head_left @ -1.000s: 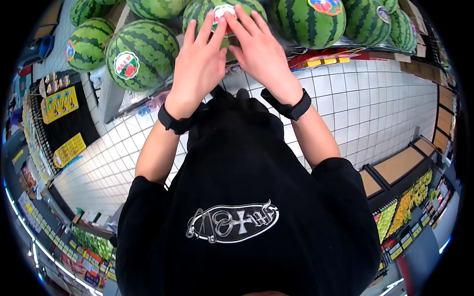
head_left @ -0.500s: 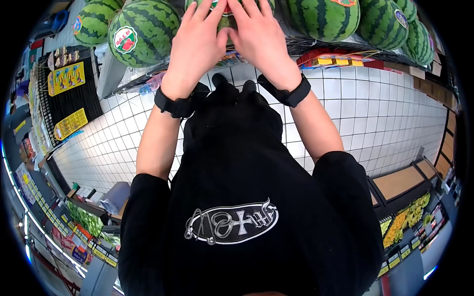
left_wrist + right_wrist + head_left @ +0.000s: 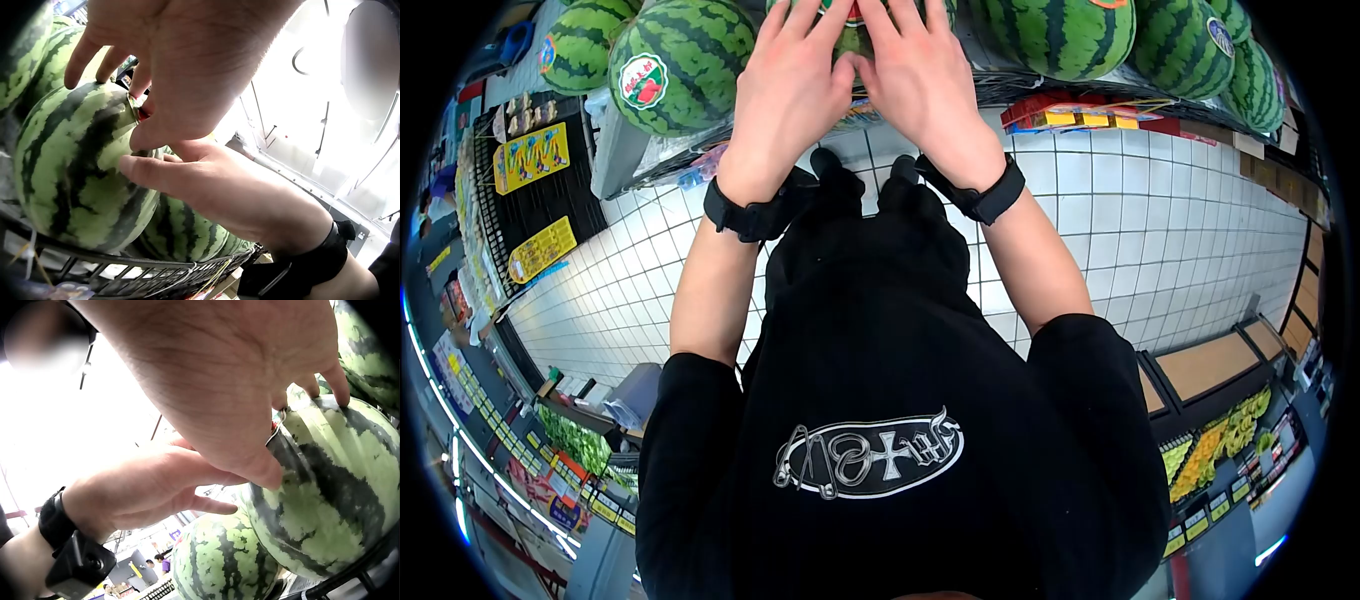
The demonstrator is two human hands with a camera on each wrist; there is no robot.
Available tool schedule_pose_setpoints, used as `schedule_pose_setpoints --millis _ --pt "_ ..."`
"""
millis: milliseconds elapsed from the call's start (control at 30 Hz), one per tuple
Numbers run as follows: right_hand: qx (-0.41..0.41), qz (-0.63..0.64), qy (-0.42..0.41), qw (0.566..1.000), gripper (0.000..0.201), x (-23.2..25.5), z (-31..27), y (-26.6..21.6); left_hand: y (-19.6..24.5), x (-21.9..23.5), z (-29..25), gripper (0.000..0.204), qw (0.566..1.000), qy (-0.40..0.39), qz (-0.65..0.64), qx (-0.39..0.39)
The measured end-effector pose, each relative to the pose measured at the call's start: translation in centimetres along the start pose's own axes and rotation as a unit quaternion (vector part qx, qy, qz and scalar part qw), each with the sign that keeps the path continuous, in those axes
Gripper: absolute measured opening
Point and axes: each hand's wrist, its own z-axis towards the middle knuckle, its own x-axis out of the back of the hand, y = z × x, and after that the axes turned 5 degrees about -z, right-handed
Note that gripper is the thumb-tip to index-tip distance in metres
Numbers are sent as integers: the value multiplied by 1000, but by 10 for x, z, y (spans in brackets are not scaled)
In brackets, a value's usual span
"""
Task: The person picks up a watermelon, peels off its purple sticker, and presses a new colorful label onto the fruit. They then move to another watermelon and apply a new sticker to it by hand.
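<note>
A large striped watermelon (image 3: 69, 181) lies at the front of the display, under both hands. My left hand (image 3: 792, 100) rests on its top with straight, spread fingers. Beside it, my right hand (image 3: 925, 92) lies on the same melon, fingers likewise extended. The two thumbs come together at the middle in the head view. Part of a red and white sticker (image 3: 275, 428) shows between the hands, the rest hidden beneath them. In the head view the fingertips run up to the top edge of the picture.
Another watermelon (image 3: 685, 70) with a round sticker sits to the left, and a further watermelon (image 3: 1055, 35) to the right. A black wire rack edge (image 3: 169, 269) runs along the front. Red and yellow packages (image 3: 1060, 115) lie below it. White tiled floor (image 3: 1090, 210) surrounds the feet.
The head view has tilted, so the melons sit higher in the picture. Both hands stay on the same watermelon; their thumbs, apart a second ago, have come together.
</note>
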Motion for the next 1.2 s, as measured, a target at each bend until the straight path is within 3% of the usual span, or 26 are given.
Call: schedule_pose_setpoints --millis 100,200,300,433,633,767,800,900,933,1067,1167,1200 --pt "-8 -40 -24 999 81 2 -3 -4 -7 0 -1 66 1000 -5 -2 -19" --pt "-32 -58 -45 997 89 -13 -3 -3 -30 -13 -3 63 997 51 -42 -32" --pt "-23 -83 -59 995 88 -21 -2 -3 -33 -15 -9 65 999 41 -15 -17" --pt "-29 -118 -66 990 87 -26 1 -12 -38 10 -32 54 994 -21 -99 49" --pt "-50 -176 -13 983 90 -38 -8 -50 -88 44 -97 41 984 92 -149 17" --pt "-77 -223 -20 972 92 -57 -13 -82 -141 72 -155 45 975 163 -143 51" --pt "-77 -234 -54 968 92 -63 -12 -90 -152 79 -171 45 968 175 -168 72" --pt "-66 -117 -106 985 100 -94 -11 -126 -182 108 -228 46 939 225 -220 136" --pt "-17 -100 -82 991 105 -98 -6 -143 -191 118 -250 47 928 250 -226 157" --pt "24 -101 -45 994 106 -114 16 -200 -241 142 -348 48 889 322 -209 248" --pt "14 -118 -56 991 106 -134 34 -226 -263 158 -409 49 846 335 -235 342" --pt "12 -108 -55 993 105 -143 35 -229 -266 165 -425 49 845 353 -221 336"
